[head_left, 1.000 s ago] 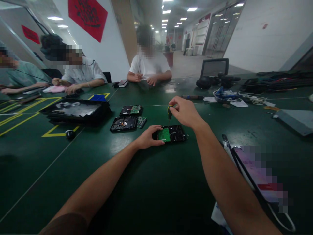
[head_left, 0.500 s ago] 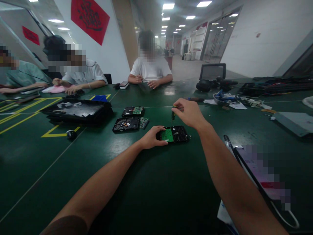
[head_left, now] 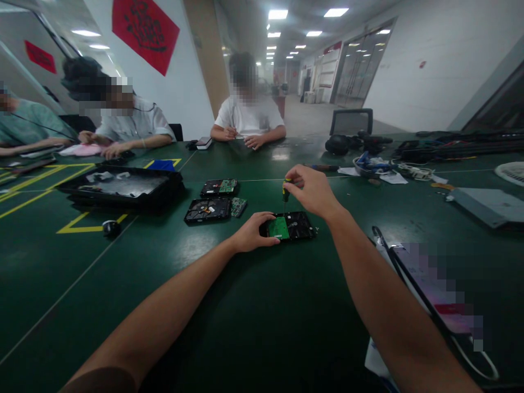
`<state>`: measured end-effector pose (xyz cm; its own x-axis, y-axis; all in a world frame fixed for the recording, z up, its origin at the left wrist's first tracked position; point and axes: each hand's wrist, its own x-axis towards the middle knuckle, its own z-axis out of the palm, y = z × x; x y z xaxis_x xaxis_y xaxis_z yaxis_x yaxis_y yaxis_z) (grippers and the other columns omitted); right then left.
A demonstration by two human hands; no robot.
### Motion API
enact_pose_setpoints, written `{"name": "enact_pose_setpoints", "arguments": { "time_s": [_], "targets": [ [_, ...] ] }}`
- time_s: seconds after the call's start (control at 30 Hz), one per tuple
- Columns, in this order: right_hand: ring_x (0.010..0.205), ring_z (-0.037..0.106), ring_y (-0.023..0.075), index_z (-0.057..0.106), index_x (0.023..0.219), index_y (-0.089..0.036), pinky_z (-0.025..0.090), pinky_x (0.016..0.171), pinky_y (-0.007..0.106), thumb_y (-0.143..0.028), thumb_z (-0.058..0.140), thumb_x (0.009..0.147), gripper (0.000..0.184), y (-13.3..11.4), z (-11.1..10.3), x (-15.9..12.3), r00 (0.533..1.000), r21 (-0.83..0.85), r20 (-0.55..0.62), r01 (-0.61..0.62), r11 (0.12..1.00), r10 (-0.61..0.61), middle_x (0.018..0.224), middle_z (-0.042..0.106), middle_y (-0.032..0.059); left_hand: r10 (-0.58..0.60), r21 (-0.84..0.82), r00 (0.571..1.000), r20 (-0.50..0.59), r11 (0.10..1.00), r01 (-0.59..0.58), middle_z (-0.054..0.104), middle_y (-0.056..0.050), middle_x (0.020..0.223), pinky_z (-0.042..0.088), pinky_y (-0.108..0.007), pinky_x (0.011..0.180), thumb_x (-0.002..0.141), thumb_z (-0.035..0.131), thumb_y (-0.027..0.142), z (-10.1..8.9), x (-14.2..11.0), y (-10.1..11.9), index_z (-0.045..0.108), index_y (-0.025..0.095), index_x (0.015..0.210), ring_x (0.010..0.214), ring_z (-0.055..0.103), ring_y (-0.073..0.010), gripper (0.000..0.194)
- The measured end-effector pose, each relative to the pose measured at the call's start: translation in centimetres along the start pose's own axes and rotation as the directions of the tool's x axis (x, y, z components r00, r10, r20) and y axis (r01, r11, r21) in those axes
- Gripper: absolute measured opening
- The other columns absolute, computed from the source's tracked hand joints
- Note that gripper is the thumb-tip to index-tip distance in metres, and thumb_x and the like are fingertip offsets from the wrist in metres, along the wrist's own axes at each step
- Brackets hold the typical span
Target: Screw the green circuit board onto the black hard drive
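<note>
A black hard drive (head_left: pixel 301 224) lies flat on the green table, its green circuit board (head_left: pixel 278 228) facing up. My left hand (head_left: pixel 254 231) grips the drive's left end between thumb and fingers. In my right hand (head_left: pixel 310 188), closed above the drive, a small black and yellow screwdriver (head_left: pixel 285 192) stands upright, its shaft reaching down to the far edge of the board. Tiny screws (head_left: pixel 316 230) appear by the drive's right end. Beyond my left hand are a second hard drive (head_left: pixel 208 209), a loose circuit board (head_left: pixel 238 207) and a third hard drive (head_left: pixel 219 187).
A black tray (head_left: pixel 118 188) stands on the left, with a small black round object (head_left: pixel 111 228) before it. On the right lie a phone (head_left: pixel 434 289) and a grey metal box (head_left: pixel 487 206). Cables (head_left: pixel 413 169) lie farther back. Several people sit across the table.
The screwdriver lifted slightly off the board half a second ago and is now back down on it. My left hand keeps its hold on the drive. The view has shifted a little.
</note>
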<state>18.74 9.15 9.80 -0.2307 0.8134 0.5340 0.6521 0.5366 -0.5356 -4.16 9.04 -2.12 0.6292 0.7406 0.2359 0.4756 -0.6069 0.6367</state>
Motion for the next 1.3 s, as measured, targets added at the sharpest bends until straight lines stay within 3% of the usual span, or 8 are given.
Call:
{"name": "enact_pose_setpoints", "arguments": {
  "time_s": [0.33, 0.63, 1.3],
  "targets": [
    [0.092, 0.068, 0.0238, 0.061, 0.098, -0.022, 0.056, 0.083, 0.041, -0.025, 0.065, 0.085, 0.014, -0.31, -0.11, -0.14, 0.998, -0.005, -0.008, -0.069, 0.998, 0.069, 0.102, 0.072, 0.0083, -0.009, -0.027, 1.000, -0.005, 1.000, 0.009, 0.050, -0.011, 0.148, 0.035, -0.052, 0.118, 0.070, 0.081, 0.056, -0.01, -0.06, -0.26, 0.056, 0.024, 0.136, 0.138, 0.045, -0.0339, 0.077],
    [0.095, 0.068, 0.0243, 0.064, 0.099, -0.021, 0.055, 0.087, 0.042, -0.024, 0.060, 0.088, 0.013, -0.48, -0.38, -0.12, 0.999, -0.025, 0.039, 0.016, 1.000, -0.015, 0.103, 0.073, 0.0079, -0.004, -0.018, 1.000, 0.000, 1.000, 0.004, 0.050, -0.012, 0.148, 0.035, -0.050, 0.119, 0.071, 0.080, 0.056, -0.02, -0.08, -0.19, 0.055, 0.022, 0.137, 0.139, 0.045, -0.0327, 0.078],
    [0.093, 0.068, 0.0240, 0.063, 0.101, -0.022, 0.056, 0.086, 0.043, -0.024, 0.061, 0.088, 0.013, -0.15, -0.42, -0.08, 0.999, -0.031, 0.036, 0.001, 1.000, 0.000, 0.106, 0.071, 0.0082, -0.001, -0.023, 1.000, -0.008, 1.000, 0.001, 0.050, -0.013, 0.148, 0.035, -0.051, 0.119, 0.070, 0.081, 0.054, -0.01, -0.11, -0.07, 0.055, 0.023, 0.136, 0.138, 0.046, -0.0326, 0.077]
  ]
}}
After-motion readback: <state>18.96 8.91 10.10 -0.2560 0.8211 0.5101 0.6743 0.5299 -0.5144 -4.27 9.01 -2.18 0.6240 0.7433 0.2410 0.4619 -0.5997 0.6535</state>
